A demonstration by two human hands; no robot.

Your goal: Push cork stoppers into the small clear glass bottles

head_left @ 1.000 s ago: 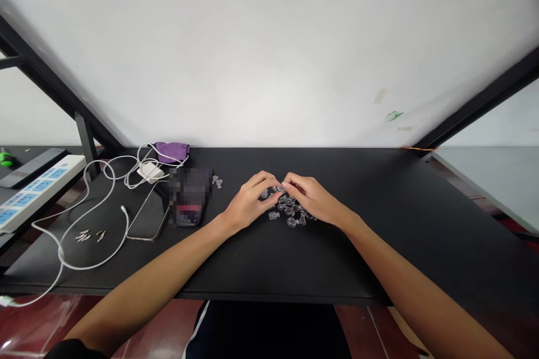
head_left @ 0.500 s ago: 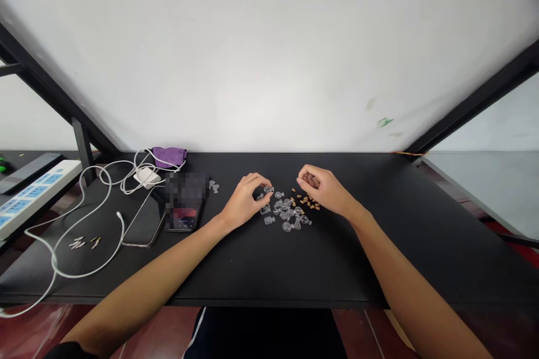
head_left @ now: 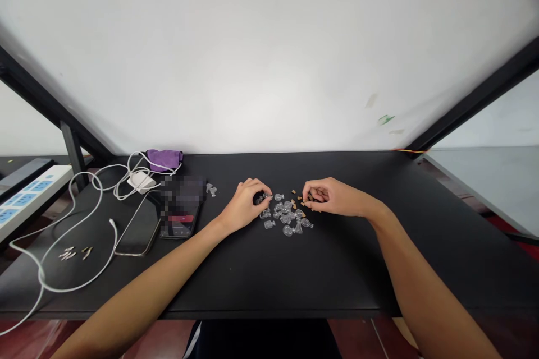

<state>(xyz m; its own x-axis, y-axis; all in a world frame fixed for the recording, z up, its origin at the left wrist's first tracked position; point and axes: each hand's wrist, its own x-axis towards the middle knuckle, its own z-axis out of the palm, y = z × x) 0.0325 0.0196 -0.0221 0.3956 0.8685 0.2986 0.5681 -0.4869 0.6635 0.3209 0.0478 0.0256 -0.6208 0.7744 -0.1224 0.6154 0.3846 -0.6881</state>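
My left hand (head_left: 247, 203) pinches a small clear glass bottle (head_left: 266, 196) between thumb and forefinger, at the left side of a loose group of similar tiny bottles (head_left: 288, 230). Most of these lie on their sides, and their shapes differ. My right hand (head_left: 332, 196) is down at the small tan corks (head_left: 293, 192), just right of the bottles. Its thumb and forefinger tips close on a cork (head_left: 302, 203), while the other fingers curl above more corks, partly hiding them.
Left on the black table (head_left: 252, 280) lie two phones (head_left: 140, 228) (head_left: 181, 219), a white cable (head_left: 80, 286) with a charger (head_left: 141, 181), a purple pouch (head_left: 164, 159) and several small metal pieces (head_left: 67, 253). More clear bottles (head_left: 211, 190) sit beside the phones. A white wall stands behind.
My right hand has come down from above the corks, its fingertips now among them. My left hand stays at the bottles, still pinching one. The view has shifted slightly.
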